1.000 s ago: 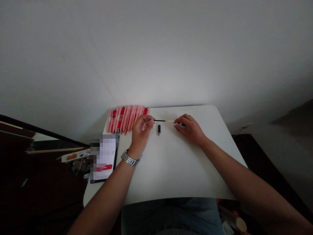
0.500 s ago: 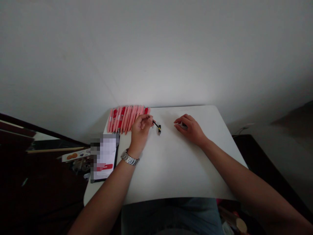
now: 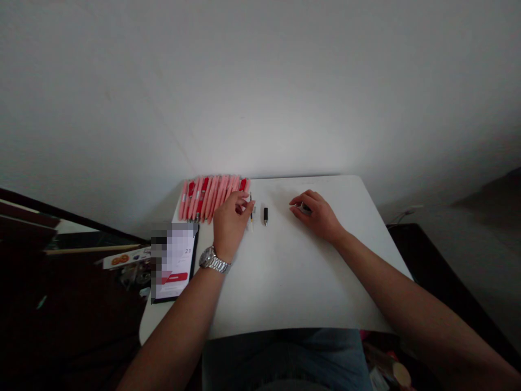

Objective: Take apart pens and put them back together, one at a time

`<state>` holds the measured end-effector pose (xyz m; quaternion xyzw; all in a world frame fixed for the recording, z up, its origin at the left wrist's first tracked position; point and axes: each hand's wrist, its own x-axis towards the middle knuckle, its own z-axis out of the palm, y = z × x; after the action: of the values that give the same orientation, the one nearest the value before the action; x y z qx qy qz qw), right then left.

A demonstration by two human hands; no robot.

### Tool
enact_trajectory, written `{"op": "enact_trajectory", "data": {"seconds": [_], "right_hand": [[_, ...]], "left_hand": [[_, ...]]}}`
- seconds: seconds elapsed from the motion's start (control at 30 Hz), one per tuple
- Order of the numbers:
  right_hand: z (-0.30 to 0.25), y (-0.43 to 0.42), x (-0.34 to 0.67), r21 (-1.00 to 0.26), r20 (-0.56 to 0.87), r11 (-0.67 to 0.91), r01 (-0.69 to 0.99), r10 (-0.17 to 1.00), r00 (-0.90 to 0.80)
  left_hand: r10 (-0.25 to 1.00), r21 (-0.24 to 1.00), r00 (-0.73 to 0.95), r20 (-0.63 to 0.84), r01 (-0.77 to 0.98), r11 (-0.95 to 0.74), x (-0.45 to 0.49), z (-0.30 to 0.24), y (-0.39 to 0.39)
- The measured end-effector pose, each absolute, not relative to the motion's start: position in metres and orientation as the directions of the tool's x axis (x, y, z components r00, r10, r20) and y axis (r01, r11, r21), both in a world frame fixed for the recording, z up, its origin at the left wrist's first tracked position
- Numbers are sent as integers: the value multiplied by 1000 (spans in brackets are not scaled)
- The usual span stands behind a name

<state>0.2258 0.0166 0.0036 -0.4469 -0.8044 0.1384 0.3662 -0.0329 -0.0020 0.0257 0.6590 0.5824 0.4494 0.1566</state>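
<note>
Refill (image 3: 251, 219) outside black pen grip (image 3: 266, 213)

A silver watch (image 3: 214, 260) with a round case and linked metal band sits just behind the left hand (image 3: 231, 224); faded blue jeans (image 3: 285, 355) show below the watch.
</note>
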Motion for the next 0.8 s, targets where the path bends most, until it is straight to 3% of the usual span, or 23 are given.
{"op": "enact_trajectory", "data": {"seconds": [0.3,0.8], "right_hand": [[-2,18,226,-530,448,560,637,822,-350],[1,15,223,-579,440,561,591,826,-352]], "left_hand": [[905,502,11,425,829,-245,-35,20,-3],[872,449,22,489,851,-273,-33,24,-6]]}}
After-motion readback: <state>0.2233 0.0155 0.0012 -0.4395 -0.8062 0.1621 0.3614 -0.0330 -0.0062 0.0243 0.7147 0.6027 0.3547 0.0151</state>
